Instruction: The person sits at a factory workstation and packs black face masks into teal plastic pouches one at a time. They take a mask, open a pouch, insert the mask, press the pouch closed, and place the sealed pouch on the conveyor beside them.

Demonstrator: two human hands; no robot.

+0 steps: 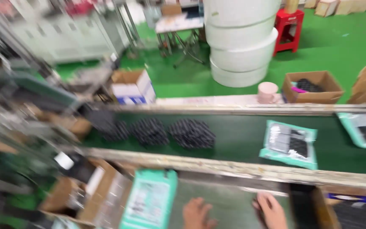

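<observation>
Two bare hands visible at bottom edge of frame. Left hand (196, 214): no glove, no ring or watch showing, fingers and knuckles blurred by motion. Right hand (272, 210): also bare, no glove, no jewellery showing. Wrists cut off by frame edge; no sleeve or cuff in view. Rest of body out of shot. Fine detail lost to blur.

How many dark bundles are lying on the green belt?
3, side by side on the belt's left part: left bundle, middle bundle, right bundle. The picture is blurred, so more may be hidden at the far left.
</observation>
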